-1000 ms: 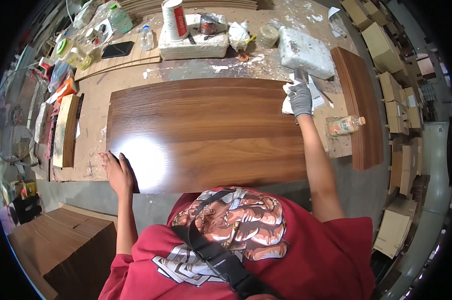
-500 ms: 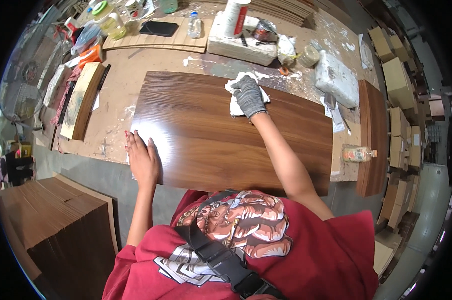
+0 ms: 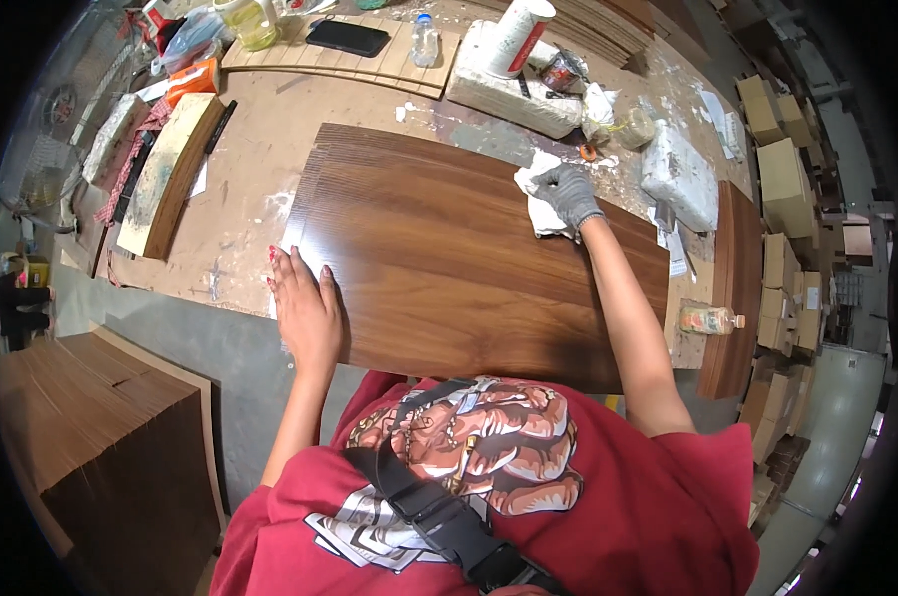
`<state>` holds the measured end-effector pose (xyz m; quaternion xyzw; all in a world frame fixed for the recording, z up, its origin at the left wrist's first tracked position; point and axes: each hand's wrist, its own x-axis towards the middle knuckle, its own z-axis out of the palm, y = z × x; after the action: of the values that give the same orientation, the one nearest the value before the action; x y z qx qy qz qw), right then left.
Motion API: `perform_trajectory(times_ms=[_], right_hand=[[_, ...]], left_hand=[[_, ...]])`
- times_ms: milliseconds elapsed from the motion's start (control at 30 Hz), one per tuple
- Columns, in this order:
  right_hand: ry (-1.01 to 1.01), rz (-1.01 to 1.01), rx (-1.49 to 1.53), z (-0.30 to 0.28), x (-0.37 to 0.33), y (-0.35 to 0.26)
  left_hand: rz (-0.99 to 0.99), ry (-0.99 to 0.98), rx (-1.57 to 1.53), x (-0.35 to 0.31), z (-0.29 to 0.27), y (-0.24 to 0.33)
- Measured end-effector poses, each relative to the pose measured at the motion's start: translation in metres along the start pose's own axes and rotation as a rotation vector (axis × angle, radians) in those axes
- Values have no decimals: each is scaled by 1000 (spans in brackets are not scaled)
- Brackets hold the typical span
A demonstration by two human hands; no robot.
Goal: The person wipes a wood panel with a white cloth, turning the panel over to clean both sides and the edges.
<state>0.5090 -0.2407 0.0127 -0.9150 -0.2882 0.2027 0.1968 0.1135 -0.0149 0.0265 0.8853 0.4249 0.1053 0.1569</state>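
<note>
A dark brown wood-grain panel lies flat on the work table in front of me. My left hand is bare and rests on the panel's near left edge, fingers stretched out and holding nothing. Gloved in grey, my right hand presses a crumpled white cloth onto the panel near its far right edge. The fingers are bunched over the cloth, and part of it sticks out to the left of them.
Beyond the panel are a black phone, a small clear bottle and a white canister on a white block. To the right lie a drink bottle and brown boards. A wooden block lies left.
My right hand has slid the white cloth to the right along the panel's far side. The left hand stays on the left edge. My view has shifted and turned slightly.
</note>
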Motion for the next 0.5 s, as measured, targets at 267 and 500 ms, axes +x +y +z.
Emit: perform_trajectory(times_ms=[267, 500], right_hand=[[25, -319, 163, 72, 55, -151], [10, -366, 278, 136, 106, -236]], left_hand=[[14, -4, -15, 5, -4, -3], [44, 14, -11, 6, -3, -4]])
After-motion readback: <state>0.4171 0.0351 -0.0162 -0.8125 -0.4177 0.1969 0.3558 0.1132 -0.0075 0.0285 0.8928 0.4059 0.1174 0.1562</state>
